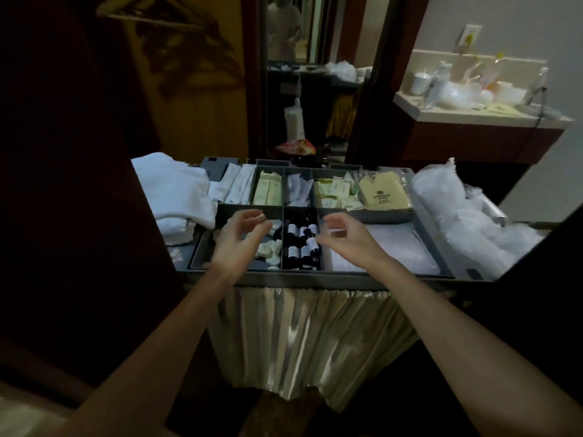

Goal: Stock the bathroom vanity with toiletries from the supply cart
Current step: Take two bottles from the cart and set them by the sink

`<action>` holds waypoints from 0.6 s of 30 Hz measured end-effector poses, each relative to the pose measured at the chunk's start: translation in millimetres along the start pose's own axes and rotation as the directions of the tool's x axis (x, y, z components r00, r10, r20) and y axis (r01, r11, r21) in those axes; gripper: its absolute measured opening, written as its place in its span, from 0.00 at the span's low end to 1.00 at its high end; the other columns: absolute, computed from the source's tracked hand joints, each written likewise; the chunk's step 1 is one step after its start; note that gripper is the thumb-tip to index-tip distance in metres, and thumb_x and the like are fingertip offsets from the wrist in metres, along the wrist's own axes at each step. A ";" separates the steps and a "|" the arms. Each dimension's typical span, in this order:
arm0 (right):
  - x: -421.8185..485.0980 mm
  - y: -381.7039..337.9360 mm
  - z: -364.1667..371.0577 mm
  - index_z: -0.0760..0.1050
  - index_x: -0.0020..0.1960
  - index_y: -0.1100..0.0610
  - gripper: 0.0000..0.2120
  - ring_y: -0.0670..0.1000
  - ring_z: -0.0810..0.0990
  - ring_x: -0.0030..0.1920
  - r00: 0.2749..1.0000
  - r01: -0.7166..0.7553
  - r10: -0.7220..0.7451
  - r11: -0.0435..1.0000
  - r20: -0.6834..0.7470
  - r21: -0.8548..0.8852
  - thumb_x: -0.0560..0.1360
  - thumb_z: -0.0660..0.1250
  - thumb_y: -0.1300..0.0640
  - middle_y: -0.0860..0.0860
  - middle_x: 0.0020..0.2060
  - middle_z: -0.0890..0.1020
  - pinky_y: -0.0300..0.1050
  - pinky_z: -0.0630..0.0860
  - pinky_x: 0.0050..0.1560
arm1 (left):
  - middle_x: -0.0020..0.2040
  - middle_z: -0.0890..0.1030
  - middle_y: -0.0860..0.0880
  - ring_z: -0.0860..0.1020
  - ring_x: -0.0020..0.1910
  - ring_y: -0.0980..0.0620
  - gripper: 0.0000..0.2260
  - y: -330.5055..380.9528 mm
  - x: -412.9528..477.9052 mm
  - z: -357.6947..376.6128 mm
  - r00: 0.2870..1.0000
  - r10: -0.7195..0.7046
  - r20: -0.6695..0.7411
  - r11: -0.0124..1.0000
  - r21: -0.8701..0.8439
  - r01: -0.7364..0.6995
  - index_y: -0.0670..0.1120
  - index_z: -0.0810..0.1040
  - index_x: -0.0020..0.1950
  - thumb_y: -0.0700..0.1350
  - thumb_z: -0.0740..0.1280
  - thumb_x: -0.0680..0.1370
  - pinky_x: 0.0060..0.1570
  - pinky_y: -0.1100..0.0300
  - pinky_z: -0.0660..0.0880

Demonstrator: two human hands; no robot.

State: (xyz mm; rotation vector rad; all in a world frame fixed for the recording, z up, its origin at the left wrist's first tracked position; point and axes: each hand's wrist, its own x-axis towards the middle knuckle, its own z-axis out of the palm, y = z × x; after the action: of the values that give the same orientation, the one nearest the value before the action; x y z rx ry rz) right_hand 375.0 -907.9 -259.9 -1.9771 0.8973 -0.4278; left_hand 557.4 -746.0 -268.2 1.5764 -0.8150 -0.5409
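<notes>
The grey supply cart tray stands in front of me, split into compartments. My left hand hovers over the front left compartment of small white soap packets, fingers curled and apart, holding nothing I can see. My right hand hovers at the right edge of the compartment of small dark bottles, fingers loosely curled, nothing visibly in it. Rear compartments hold pale green sachets and a yellow slipper pack. The bathroom vanity is at the far right.
Folded white towels lie on the cart's left end and clear plastic bags on its right. A pleated cream curtain hangs below the tray. A mirror and a dark door frame stand behind. The vanity top is cluttered with cups and wrappers.
</notes>
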 end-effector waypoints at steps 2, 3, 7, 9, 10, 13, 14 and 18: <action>19.8 22.0 0.4 0.69 0.71 0.53 0.27 0.45 0.73 0.61 0.998 0.032 -0.025 0.993 0.062 -0.112 0.76 0.74 0.50 0.45 0.61 0.74 0.40 0.69 0.57 | 0.59 0.82 0.51 0.79 0.60 0.57 0.10 -13.1 9.0 8.4 1.000 -0.016 -0.008 1.000 0.020 0.016 0.55 0.78 0.60 0.51 0.71 0.80 0.56 0.63 0.76; 29.6 33.1 0.1 0.69 0.72 0.54 0.28 0.45 0.73 0.61 0.995 0.047 -0.033 0.986 0.091 -0.158 0.76 0.74 0.51 0.45 0.61 0.74 0.40 0.69 0.58 | 0.59 0.82 0.52 0.79 0.59 0.59 0.12 -19.0 12.0 13.0 1.000 -0.029 -0.010 0.999 0.041 0.029 0.55 0.78 0.62 0.52 0.70 0.79 0.58 0.62 0.76; 69.6 69.7 -0.9 0.69 0.74 0.55 0.34 0.53 0.73 0.69 0.977 0.142 -0.076 0.929 0.197 -0.342 0.72 0.76 0.48 0.51 0.69 0.75 0.49 0.73 0.63 | 0.61 0.79 0.55 0.78 0.60 0.61 0.19 -40.1 21.3 32.9 0.995 -0.101 -0.013 0.988 0.118 0.102 0.52 0.74 0.69 0.54 0.69 0.80 0.58 0.64 0.75; 86.6 77.9 0.4 0.67 0.74 0.55 0.36 0.57 0.71 0.69 0.966 0.192 -0.088 0.871 0.241 -0.451 0.71 0.76 0.47 0.54 0.69 0.74 0.52 0.73 0.63 | 0.63 0.78 0.53 0.77 0.61 0.60 0.21 -49.6 24.5 41.9 0.992 -0.129 -0.018 0.981 0.146 0.130 0.51 0.73 0.71 0.54 0.69 0.80 0.52 0.69 0.74; 93.7 81.2 1.9 0.66 0.75 0.55 0.38 0.58 0.70 0.69 0.960 0.220 -0.096 0.841 0.264 -0.494 0.70 0.76 0.46 0.54 0.70 0.73 0.53 0.72 0.64 | 0.64 0.78 0.53 0.77 0.61 0.60 0.22 -53.9 25.5 45.8 0.990 -0.143 -0.018 0.976 0.161 0.144 0.51 0.73 0.72 0.55 0.69 0.79 0.52 0.70 0.74; 110.9 89.2 7.7 0.63 0.77 0.54 0.41 0.58 0.64 0.73 0.932 0.305 -0.119 0.768 0.343 -0.563 0.69 0.75 0.44 0.53 0.74 0.67 0.55 0.69 0.68 | 0.66 0.77 0.53 0.75 0.64 0.59 0.25 -63.2 30.4 52.6 0.986 -0.166 -0.015 0.965 0.203 0.166 0.50 0.72 0.72 0.57 0.69 0.78 0.62 0.60 0.74; 116.5 91.1 9.1 0.62 0.77 0.54 0.43 0.59 0.62 0.74 0.922 0.330 -0.124 0.748 0.366 -0.576 0.68 0.75 0.44 0.54 0.76 0.65 0.56 0.67 0.70 | 0.66 0.77 0.53 0.75 0.64 0.58 0.25 -66.2 33.9 53.0 0.984 -0.178 -0.012 0.963 0.205 0.176 0.51 0.72 0.72 0.58 0.69 0.78 0.64 0.56 0.74; 133.4 92.6 13.9 0.57 0.79 0.53 0.46 0.59 0.56 0.78 0.904 0.362 -0.095 0.689 0.417 -0.628 0.69 0.75 0.45 0.56 0.78 0.59 0.56 0.62 0.73 | 0.63 0.79 0.52 0.76 0.63 0.58 0.19 -77.3 50.8 51.5 0.981 -0.191 -0.038 0.957 0.214 0.194 0.50 0.74 0.69 0.52 0.70 0.79 0.59 0.62 0.74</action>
State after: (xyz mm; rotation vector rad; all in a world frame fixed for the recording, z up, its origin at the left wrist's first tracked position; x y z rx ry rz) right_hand 434.4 -1028.8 -351.7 -2.7729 0.6042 0.1889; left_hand 567.3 -815.5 -347.5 1.8731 -0.7306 -0.5925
